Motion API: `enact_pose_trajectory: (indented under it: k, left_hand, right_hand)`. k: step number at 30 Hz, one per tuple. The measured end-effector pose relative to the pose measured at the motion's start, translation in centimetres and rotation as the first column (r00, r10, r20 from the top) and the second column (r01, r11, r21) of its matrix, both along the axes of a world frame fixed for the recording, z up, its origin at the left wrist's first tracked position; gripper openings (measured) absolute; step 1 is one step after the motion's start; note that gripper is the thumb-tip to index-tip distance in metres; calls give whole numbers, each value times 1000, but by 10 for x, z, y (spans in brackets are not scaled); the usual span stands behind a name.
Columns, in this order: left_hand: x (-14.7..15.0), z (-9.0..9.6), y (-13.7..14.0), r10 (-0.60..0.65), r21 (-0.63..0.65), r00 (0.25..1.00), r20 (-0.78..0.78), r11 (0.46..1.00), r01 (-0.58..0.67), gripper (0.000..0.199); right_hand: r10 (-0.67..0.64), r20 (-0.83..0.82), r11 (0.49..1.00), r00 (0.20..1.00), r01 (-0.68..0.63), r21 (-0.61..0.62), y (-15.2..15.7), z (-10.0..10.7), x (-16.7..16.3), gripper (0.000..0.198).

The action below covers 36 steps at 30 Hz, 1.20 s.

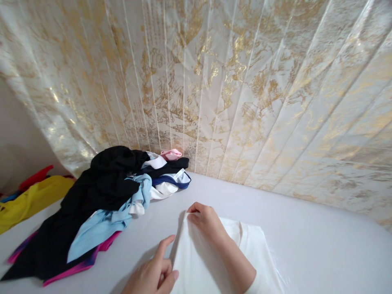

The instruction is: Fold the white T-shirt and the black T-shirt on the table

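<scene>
A white garment [196, 261], partly folded, lies at the front of the white table; its exact kind is not clear. My right hand [205, 220] pinches its upper left corner between thumb and fingers, and the forearm crosses over the fabric. At the garment's left edge is my left hand [156, 269], its index finger stretched forward and its thumb apart. The other fingers of that hand curl inward, and I see nothing held in them. The lower part of the garment runs out of the picture.
A heap of clothes, with a black garment [101, 192] and a light blue garment [104, 226], lies left on the white table [321, 249]. Beyond it is a yellow garment [39, 196]. A gold-patterned curtain [214, 90] hangs along the back edge.
</scene>
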<state>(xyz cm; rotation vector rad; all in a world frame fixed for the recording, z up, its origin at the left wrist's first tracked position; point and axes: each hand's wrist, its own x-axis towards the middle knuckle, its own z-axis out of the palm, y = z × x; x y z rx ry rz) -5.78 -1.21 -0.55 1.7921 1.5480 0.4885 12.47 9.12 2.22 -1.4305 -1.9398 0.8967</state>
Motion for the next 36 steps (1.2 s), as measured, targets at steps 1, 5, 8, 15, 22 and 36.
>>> enact_pose_trajectory:
  k: [1, 5, 8, 15, 22, 36]
  left_hand:
    - [-1, 1, 0, 1, 4, 1000, -29, 1000, -1, 57]
    - [2, 11, 0, -33, 8, 975, -221, 999, 36, 58]
    - [5, 20, 0, -88, -22, 935, -343, 996, 86, 54]
    - [7, 34, -4, -126, 8, 860, -494, 989, 150, 27]
    - [0, 55, 5, -121, 12, 756, -643, 986, 168, 32]
    - [10, 42, 3, -71, 79, 859, -507, 989, 129, 24]
  right_hand:
    - [-9, 26, 1000, 1000, 8, 21, -1, -2, -2, 16]
    - [-53, 150, 979, 987, 22, 203, -6, -11, -10, 19]
    - [-78, 216, 947, 973, 4, 322, -7, -20, -14, 22]
    - [-118, 264, 912, 957, -1, 410, -8, -28, -15, 32]
    - [-121, 227, 926, 966, 28, 375, -4, -27, -12, 41]
    - [-143, 482, 918, 865, -66, 391, -91, -32, 31, 50]
